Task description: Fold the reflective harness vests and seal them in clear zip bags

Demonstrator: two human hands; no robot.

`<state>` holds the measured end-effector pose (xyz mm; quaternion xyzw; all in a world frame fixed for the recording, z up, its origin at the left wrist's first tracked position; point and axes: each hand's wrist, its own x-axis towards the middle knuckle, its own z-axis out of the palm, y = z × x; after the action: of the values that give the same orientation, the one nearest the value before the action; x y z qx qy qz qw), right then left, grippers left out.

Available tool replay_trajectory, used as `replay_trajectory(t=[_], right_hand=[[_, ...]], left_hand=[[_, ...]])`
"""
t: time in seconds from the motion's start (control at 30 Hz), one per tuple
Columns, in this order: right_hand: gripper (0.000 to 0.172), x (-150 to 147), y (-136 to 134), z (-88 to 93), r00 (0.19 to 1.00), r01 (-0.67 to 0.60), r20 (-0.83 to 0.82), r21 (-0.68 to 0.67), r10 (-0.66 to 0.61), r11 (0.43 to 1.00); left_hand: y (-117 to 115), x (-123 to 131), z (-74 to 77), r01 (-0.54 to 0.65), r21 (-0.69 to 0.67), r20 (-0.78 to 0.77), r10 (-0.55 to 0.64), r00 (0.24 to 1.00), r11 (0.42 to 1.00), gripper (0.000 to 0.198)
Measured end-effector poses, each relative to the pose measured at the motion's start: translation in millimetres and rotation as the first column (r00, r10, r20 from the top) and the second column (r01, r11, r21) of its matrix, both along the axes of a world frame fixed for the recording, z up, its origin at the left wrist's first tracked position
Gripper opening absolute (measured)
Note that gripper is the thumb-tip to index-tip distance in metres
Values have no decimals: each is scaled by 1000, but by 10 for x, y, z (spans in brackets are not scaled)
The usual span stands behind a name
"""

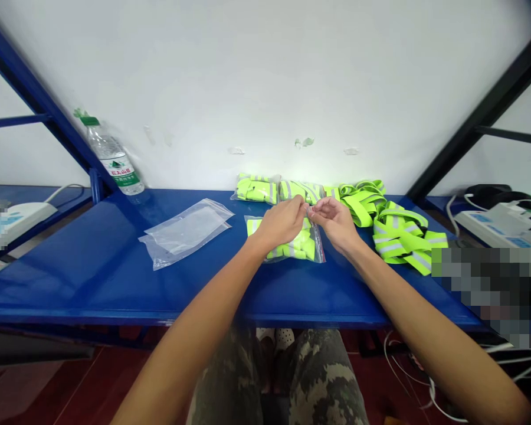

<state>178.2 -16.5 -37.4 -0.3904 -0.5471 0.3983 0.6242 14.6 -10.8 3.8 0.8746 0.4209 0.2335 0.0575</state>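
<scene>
A clear zip bag [292,248] filled with folded neon-yellow reflective bands lies on the blue table [92,277] in front of me. My left hand [281,223] and my right hand [336,223] meet at the bag's top edge. Both pinch the red-lined zip strip between thumb and fingers. Two more filled bags [277,190] lie behind, against the wall. A loose pile of neon-yellow reflective bands [393,227] sits just right of my right hand.
A stack of empty clear bags [186,231] lies at left of centre. A water bottle [112,156] stands at the back left beside a blue frame strut. White devices with cables sit at the far left [13,221] and far right [500,224].
</scene>
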Motion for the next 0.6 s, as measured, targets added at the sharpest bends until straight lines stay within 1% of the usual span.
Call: replay_trajectory(t=[0.1,0.2,0.3,0.37,0.47,0.53,0.6], right_hand=[[44,11,15,-9,999,33,-20,7,-33,999],[40,13,15,-16,999,34,4,-7,-34,999],[35,15,3,-7,998,50,26,-2,-50,999],[35,20,-5,13,998,60,18,-1,-60,998],[38,34,-9,43,997,81,-15,9,-81,997],[40,50,-5,46,996,85,-25,-9,-86,996],[40,72,2,31,997,65,40,-54,-63,996]], left_hand=[[-16,-30,28,-76,22,-128,78,989,997,44],[-29,-24,0,-77,43,-191,83,978,996,51],[-31,2,-53,-37,76,-204,52,978,996,49],[-30,19,-78,-28,90,-206,46,978,996,47],[-31,31,-87,-39,91,-188,55,981,995,48],[-31,29,-79,-58,92,-170,73,983,994,48],[-29,20,-69,-90,98,-148,103,984,991,48]])
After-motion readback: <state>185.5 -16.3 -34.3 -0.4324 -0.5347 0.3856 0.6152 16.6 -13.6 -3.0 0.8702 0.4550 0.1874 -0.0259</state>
